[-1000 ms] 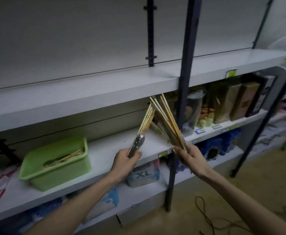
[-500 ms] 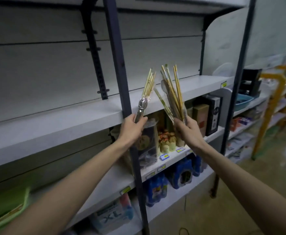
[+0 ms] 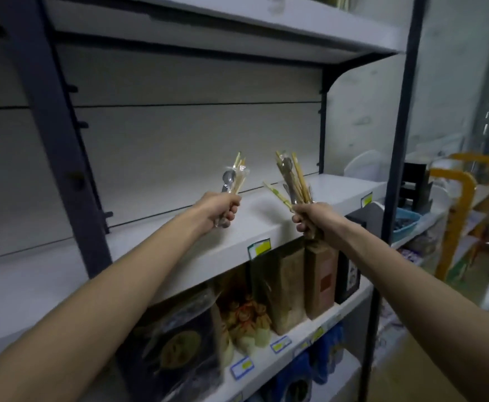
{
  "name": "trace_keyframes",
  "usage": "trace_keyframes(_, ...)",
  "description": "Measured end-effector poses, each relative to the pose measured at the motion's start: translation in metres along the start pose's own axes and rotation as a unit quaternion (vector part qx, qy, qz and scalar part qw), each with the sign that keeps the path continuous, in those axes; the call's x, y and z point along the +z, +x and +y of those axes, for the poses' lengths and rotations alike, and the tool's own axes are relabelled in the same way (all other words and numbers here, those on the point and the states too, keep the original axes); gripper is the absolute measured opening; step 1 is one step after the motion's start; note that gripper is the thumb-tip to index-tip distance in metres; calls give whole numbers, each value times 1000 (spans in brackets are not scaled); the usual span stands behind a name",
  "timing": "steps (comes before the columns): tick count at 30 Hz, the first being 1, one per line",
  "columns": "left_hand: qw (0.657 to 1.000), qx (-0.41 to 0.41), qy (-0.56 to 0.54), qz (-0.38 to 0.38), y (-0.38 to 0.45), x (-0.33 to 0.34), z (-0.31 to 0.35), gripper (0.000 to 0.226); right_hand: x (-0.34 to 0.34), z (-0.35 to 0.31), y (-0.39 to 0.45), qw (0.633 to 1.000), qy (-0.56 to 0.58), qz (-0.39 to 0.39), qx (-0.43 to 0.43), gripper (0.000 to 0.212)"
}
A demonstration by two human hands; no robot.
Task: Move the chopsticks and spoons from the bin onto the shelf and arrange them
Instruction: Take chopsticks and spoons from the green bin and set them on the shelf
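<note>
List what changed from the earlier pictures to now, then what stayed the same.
Both hands have risen from beside the green bin, now out of view, to the bare white shelf above the boxed goods. The view has swung right and upward with them. Nothing was let go: the left hand still grips its small chopstick-and-spoon bundle, and the right hand still grips the larger bundle, both pointing upward.

**Dim shop aisle, grey shelving**

You face pale grey shelving (image 3: 310,204) on dark blue uprights (image 3: 394,169), backed by grey panels (image 3: 179,146). Boxed goods (image 3: 321,282) fill the lower shelf. A yellow frame (image 3: 455,216) stands to your right.
</note>
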State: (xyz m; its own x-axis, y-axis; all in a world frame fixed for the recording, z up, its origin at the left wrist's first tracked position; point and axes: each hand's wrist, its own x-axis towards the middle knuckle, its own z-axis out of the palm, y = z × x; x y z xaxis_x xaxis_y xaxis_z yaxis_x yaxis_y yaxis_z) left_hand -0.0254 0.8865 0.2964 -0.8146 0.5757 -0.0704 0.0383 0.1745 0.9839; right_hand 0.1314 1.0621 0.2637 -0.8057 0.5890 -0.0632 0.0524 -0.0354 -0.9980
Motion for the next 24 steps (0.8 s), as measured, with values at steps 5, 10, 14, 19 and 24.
trace_keyframes(5,1000,-16,19,-15,64,44,16,24,-53,-16,65,1000,-11,-20,12,17)
trace_keyframes(10,1000,-20,19,10,123,99,20,23,-101,-27,138,998,-52,-30,35,12)
trace_keyframes(14,999,-30,22,24,163,150,20,26,-146,-36,196,987,-134,-70,50,8)
trace_keyframes(19,996,-56,44,55,209,212,24,24,-200,-45,270,960,-259,-98,36,15)
trace_keyframes(24,979,-62,176,84,236,259,40,24,-231,-50,319,933,-314,-168,49,25)
